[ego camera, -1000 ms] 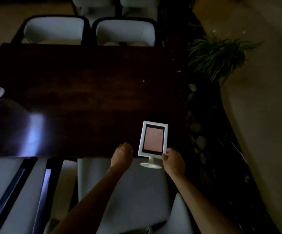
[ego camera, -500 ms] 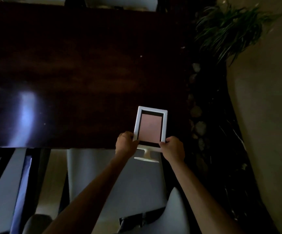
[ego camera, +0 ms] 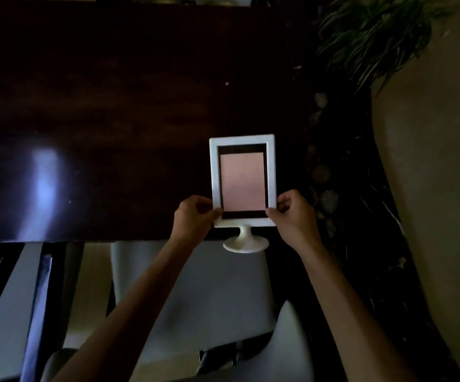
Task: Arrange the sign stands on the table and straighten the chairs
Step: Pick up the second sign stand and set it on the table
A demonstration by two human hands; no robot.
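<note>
Left hand (ego camera: 195, 216) has joined the right hand (ego camera: 292, 215); both now pinch the lower frame edges of the white sign stand (ego camera: 242, 186), carried over the dark table (ego camera: 113, 106) near edge at 6 o'clock. Likely being set down. Pale chair (ego camera: 201, 293) beneath; potted plant (ego camera: 372, 37) at 2 o'clock, clear of the path.

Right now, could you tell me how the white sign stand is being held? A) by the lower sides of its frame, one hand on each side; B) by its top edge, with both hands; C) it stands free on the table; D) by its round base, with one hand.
A: the left hand and the right hand each pinch a lower side of the sign stand, its round base untouched.
</note>
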